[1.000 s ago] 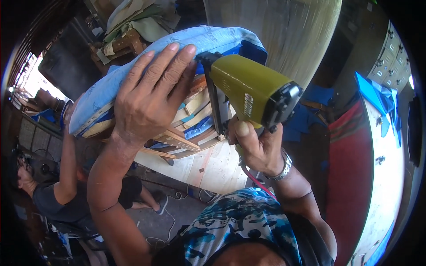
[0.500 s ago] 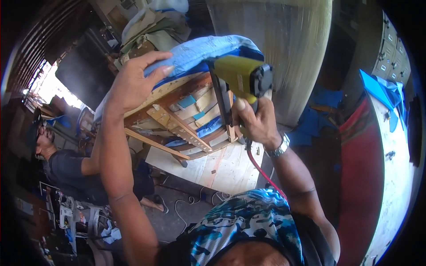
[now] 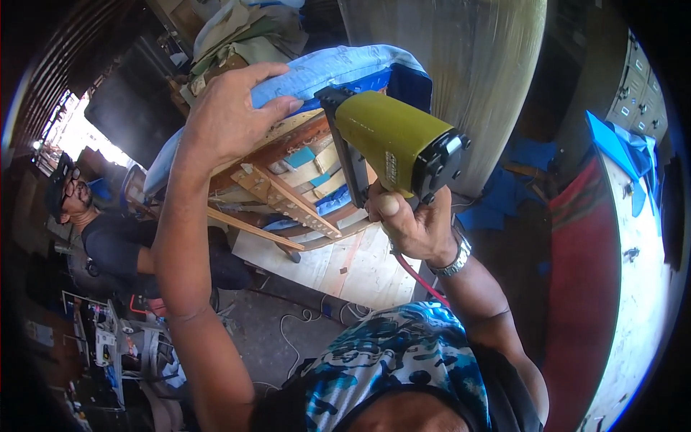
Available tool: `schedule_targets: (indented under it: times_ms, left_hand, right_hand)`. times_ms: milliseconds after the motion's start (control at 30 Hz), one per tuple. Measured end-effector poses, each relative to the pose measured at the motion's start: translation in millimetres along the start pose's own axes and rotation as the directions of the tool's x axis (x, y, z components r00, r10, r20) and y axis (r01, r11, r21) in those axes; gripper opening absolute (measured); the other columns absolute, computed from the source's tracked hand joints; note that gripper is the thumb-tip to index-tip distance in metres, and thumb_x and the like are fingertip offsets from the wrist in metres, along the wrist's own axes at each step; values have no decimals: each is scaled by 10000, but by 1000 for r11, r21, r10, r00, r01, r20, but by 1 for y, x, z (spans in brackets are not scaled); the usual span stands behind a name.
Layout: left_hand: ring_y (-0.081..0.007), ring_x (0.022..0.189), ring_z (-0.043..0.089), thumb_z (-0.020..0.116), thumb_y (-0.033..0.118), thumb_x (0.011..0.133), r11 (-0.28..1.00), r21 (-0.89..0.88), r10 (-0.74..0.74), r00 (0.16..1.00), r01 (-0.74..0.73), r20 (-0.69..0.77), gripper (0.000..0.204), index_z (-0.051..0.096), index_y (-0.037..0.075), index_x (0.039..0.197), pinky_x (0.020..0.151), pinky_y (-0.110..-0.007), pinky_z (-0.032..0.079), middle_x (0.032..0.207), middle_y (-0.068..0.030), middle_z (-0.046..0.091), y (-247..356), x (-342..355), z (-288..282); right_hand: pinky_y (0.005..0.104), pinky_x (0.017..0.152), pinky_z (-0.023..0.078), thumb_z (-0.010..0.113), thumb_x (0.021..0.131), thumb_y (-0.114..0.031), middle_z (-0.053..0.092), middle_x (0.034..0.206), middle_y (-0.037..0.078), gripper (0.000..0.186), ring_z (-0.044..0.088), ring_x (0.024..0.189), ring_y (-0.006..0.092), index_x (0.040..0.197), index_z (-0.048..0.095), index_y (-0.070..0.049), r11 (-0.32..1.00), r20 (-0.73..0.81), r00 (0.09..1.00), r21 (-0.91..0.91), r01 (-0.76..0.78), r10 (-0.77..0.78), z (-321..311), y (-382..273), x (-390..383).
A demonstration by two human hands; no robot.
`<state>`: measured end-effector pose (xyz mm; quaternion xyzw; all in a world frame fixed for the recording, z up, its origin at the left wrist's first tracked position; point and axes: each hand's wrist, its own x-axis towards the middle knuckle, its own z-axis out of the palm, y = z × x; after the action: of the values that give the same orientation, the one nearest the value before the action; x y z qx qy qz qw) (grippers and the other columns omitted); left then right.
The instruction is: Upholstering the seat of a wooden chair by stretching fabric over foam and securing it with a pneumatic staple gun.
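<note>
My right hand (image 3: pixel 421 223) is wrapped round the handle of an olive-yellow air staple gun (image 3: pixel 392 133) with a red hose (image 3: pixel 421 279). The gun's black nose reaches the blue upholstered edge (image 3: pixel 338 70) of a wooden furniture frame (image 3: pixel 295 198); whether it touches is hard to tell. My left hand (image 3: pixel 234 115) grips that padded edge further left, fingers over the top and thumb on the near side. Inside the frame are wooden slats, foam-coloured strips and bits of blue fabric. The frame rests tilted on a pale board table (image 3: pixel 324 270).
Another person (image 3: pixel 115 234) in dark clothes is at the left. A plastic-wrapped panel (image 3: pixel 461 79) stands behind the frame. A red and white piece (image 3: pixel 601 288) with blue cloth is at the right. Cables (image 3: pixel 288 345) lie on the floor, and folded material (image 3: pixel 241 39) is piled at the back.
The staple gun has come closer to me and turned, its rear end moving right and down. My left hand has shifted slightly right along the padded edge. The other person's head has turned.
</note>
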<state>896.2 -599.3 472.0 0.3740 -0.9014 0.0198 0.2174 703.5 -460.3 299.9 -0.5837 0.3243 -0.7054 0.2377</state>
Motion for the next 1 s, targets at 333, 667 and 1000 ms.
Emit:
schedule_targets:
  times_ms: [333, 667, 1000]
  left_hand:
    - [-298, 1007, 750, 786, 296, 897, 1000, 21, 1, 999, 0, -47, 466, 706, 87, 1306, 924, -393, 559, 1120, -184, 764, -1, -1, 2]
    - [-304, 958, 766, 785, 299, 910, 994, 93, 66, 993, -57, -100, 466, 698, 77, 1311, 884, -405, 577, 1087, -206, 764, -5, -4, 5]
    - [-308, 963, 769, 778, 266, 919, 992, 96, 87, 990, -77, -109, 450, 695, 83, 1321, 895, -393, 576, 1071, -201, 771, -7, -4, 8]
  right_hand:
    - [290, 560, 488, 731, 982, -363, 689, 689, 38, 386, 642, 613, 130, 913, 685, 13, 999, 49, 998, -23, -38, 39, 11, 9, 10]
    - [316, 607, 495, 749, 970, -362, 683, 755, 66, 364, 628, 664, 161, 928, 694, -5, 993, 33, 999, -112, 40, -36, 16, 17, 10]
    - [320, 605, 547, 756, 928, -265, 730, 736, 76, 253, 703, 665, 163, 959, 730, -15, 991, -109, 993, -120, -66, 53, 36, 5, 10]
